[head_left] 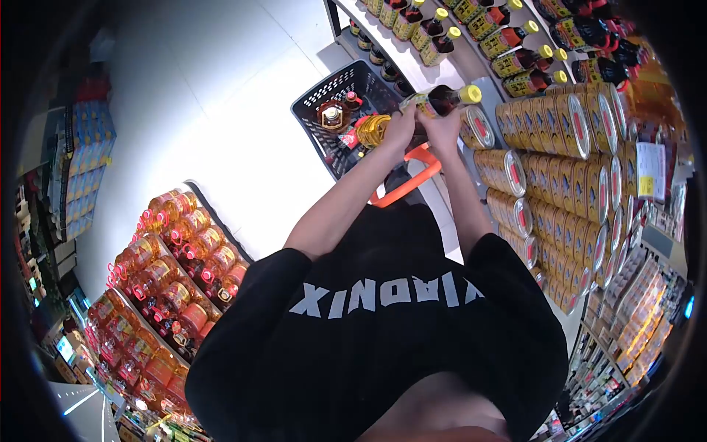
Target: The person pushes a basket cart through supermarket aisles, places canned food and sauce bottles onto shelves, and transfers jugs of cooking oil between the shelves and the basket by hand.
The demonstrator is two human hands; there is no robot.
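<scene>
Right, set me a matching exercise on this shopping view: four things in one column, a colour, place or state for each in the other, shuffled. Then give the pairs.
Things
1. Bottle in the hands
2. Basket
3. Basket handle
4. Gold tins

Descriptions
A. Orange
B. Stacked to the person's right
C. Dark and perforated
D. Topped with a yellow cap

Right pairs: 1-D; 2-C; 3-A; 4-B
</scene>
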